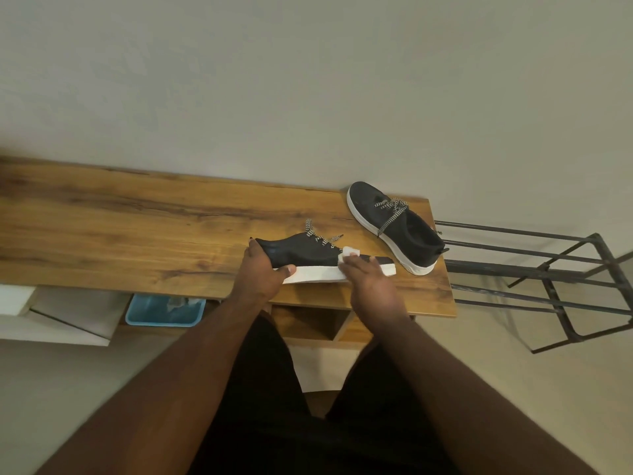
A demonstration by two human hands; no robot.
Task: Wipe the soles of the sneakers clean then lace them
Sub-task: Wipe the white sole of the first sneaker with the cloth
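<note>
A wooden table (pixel 137 228) stood against the wall, a metal rack (pixel 561 269) at its right end; a blue tray (pixel 164 311) sat partly hidden under its front edge. On the table the near sneaker (pixel 301 253) lay on its side, long axis left to right, white sole facing the person; the left hand (pixel 262 272) gripped its left end, though toe or heel was unclear; the right hand (pixel 368 279) pressed a white wipe (pixel 350 252) against it, fingers hidden. The far sneaker (pixel 394 224) sat upright, toe towards the wall.
</note>
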